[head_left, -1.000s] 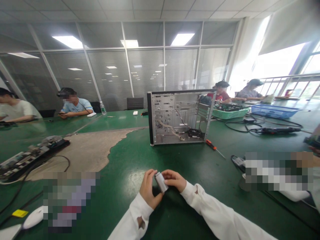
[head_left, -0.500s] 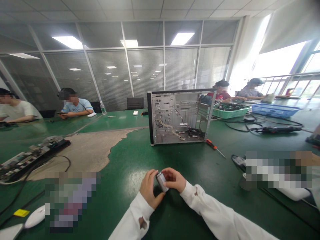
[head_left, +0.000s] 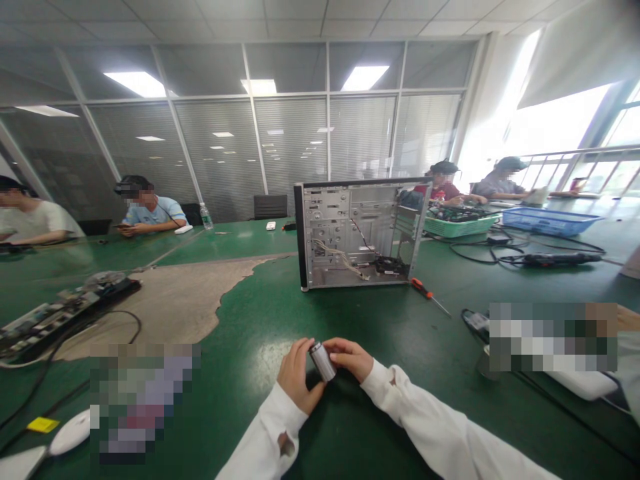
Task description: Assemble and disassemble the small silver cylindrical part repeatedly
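A small silvery cylinder [head_left: 323, 362] with a dark top end is held tilted between both hands, above the green table [head_left: 260, 313]. My left hand [head_left: 299, 379] grips it from the left, fingers behind and thumb near its lower end. From the right, my right hand [head_left: 351, 359] pinches its side with bent fingers. Beyond the hands stands an open computer case [head_left: 360, 233], with loose cables and a black fan [head_left: 391, 265] inside. An orange and black screwdriver [head_left: 423, 289] lies beside the case's lower right corner.
A circuit board [head_left: 65, 313] lies at the left with black cables. At the back right are a green basket [head_left: 463, 227] of parts and a blue basket [head_left: 550, 222]. Several people sit around the table. A white mouse-like object [head_left: 73, 430] is at the front left.
The fingers of my right hand have shifted on the cylinder, showing more of its side. The cylinder has moved slightly left. Another person's sleeve has come further in at the right edge.
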`<state>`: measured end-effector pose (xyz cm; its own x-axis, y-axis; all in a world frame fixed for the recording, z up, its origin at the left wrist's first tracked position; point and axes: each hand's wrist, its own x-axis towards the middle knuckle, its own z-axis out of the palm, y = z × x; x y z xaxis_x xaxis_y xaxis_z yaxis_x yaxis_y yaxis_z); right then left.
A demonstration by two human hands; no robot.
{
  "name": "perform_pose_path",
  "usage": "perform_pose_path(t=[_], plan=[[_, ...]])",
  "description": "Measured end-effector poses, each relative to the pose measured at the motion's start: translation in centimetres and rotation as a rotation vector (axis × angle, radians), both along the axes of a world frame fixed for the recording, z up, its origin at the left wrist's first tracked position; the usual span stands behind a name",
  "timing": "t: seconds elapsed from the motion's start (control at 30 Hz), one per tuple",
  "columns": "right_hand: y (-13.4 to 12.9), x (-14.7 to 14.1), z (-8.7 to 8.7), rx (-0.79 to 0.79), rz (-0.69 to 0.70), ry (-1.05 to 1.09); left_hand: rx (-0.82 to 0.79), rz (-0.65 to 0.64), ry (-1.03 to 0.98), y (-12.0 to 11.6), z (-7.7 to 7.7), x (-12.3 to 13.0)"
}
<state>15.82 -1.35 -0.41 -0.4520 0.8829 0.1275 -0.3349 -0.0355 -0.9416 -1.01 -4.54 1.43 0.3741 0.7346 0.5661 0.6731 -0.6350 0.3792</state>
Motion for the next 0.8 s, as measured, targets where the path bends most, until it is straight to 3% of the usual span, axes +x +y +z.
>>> perform_pose_path(t=[0.23,0.57,0.8], plan=[[-0.36,-0.12,0.44,0.103,0.001,0.015,0.007,-0.034,-0.006,0.19,-0.56,0.01],[-0.09,0.07,-0.25,0.024,0.059,0.041,-0.034,-0.114,-0.060,-0.02,-0.45,0.23],[-0.41,-0.03,0.05,0.086,-0.013,-0.046,-0.214,-0.232,-0.196,0.22,-0.39,0.05]])
